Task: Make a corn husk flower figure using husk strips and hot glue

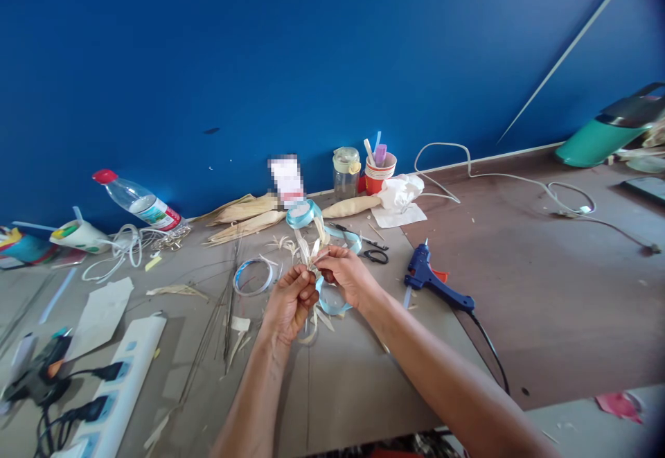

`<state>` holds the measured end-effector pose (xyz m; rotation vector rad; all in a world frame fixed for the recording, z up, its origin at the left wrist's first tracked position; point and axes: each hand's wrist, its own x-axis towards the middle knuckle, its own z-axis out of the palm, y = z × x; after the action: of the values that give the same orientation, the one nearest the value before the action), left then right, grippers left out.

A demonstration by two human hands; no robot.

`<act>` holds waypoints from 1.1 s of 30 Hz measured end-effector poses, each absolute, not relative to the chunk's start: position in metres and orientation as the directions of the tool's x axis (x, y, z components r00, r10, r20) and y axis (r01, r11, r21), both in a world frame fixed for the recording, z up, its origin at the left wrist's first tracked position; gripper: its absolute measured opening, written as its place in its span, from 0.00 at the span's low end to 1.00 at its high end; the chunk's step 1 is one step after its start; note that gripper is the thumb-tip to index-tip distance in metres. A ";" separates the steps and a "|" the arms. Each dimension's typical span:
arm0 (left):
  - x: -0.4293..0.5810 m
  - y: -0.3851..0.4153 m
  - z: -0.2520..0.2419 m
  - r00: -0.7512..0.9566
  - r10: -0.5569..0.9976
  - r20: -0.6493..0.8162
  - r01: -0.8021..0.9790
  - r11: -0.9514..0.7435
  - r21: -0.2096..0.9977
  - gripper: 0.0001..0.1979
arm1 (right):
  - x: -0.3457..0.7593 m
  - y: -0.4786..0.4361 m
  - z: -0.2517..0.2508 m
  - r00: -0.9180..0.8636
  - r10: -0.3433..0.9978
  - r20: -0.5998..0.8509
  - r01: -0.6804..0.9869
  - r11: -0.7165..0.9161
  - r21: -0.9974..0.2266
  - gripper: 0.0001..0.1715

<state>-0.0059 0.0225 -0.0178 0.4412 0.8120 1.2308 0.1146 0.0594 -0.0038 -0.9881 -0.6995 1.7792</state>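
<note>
Close together above the middle of the table, both hands grip one small bunch of pale dried corn husk strips (303, 244). My left hand (289, 303) pinches its lower part. My right hand (343, 274) has its fingertips closed on the bunch from the other side. Strips stick up above the fingers and hang below them. Light blue ribbon (332, 300) loops beneath the right hand, and a ribbon roll (302, 214) stands behind. Black-handled scissors (375, 256) lie just past the right hand. The fingers hide where the strips meet.
A blue glue gun (433, 281) lies to the right, its cord trailing forward. Thin dark wires (228, 305) and a tape ring (253, 278) are on the left, near a power strip (122, 382). Behind are corn husks (244, 226), a jar (346, 174) and a bottle (145, 205).
</note>
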 end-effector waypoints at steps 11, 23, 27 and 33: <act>-0.004 0.022 -0.016 0.065 0.954 -0.291 -0.628 0.266 0.731 0.11 | 0.114 0.057 -0.001 -0.228 0.912 -0.340 -0.435 -0.408 -0.803 0.06; -0.002 0.021 -0.014 0.006 0.958 -0.286 -0.565 0.239 0.790 0.11 | 0.117 0.058 0.001 -0.162 0.923 -0.349 -0.243 -0.380 -0.893 0.03; -0.002 0.021 -0.015 0.000 0.959 -0.282 -0.559 0.234 0.796 0.11 | 0.118 0.058 0.002 -0.164 0.923 -0.348 -0.249 -0.380 -0.891 0.03; -0.002 0.021 -0.013 -0.025 0.958 -0.286 -0.540 0.228 0.810 0.12 | 0.116 0.057 0.005 -0.183 0.908 -0.376 -0.317 -0.416 -0.852 0.03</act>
<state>-0.0018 0.0211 -0.0134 0.5506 0.9766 1.2967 0.1165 0.0572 0.0055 -1.1592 -0.7890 1.7424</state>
